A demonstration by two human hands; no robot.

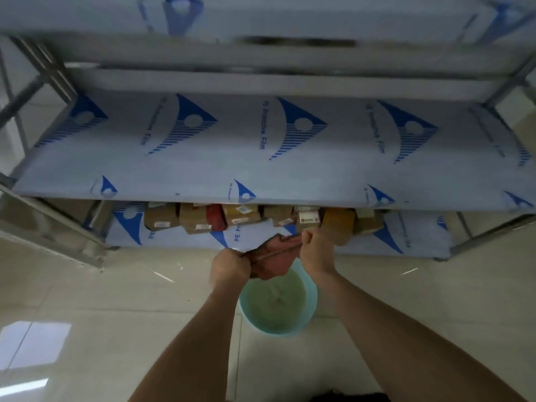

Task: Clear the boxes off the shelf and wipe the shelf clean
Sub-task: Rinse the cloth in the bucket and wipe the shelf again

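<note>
We see dim, bluish light — bright window glare on the floor point(34, 340) at lower left. The top shelf point(261, 21) smears with motion blur, and wide-angle distortion bends the edges.

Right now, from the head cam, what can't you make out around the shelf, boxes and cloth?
- Boxes on the bottom shelf: the rear ones are hidden by the middle shelf, so no count.
- Box labels: too small and blurred.
- Top shelf: cut off by the upper edge, motion-blurred.
- Cloth: bunched between left hand and right hand; wetness unclear.
- Bucket: contents murky, partly behind the cloth.
</note>
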